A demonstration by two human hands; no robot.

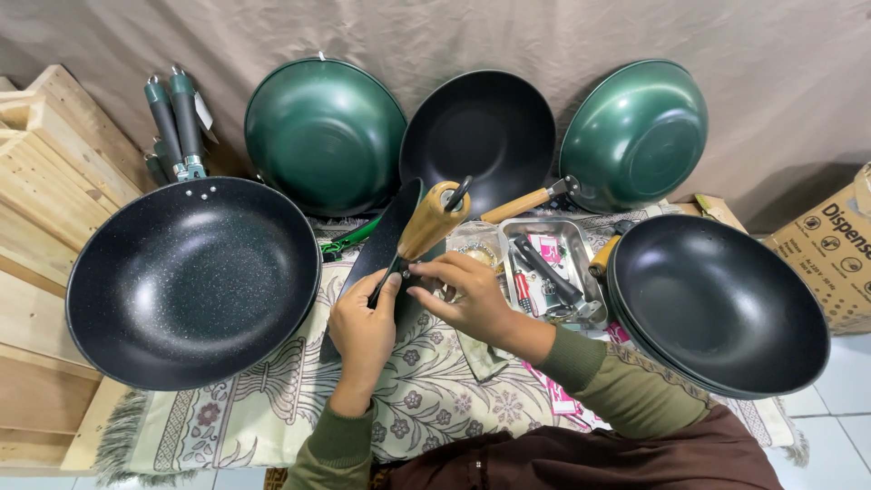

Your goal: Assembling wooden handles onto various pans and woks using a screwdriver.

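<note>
On the patterned cloth (272, 399), left hand (363, 328) grips the stiff, probably heavy black pan (386, 249) by its rim, right hand (464, 295) pinching its wooden handle (434, 220) base.

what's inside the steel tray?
The steel tray holds a black-handled tool, a red-handled screwdriver and small packets. Whatever lies beneath them is covered.
</note>
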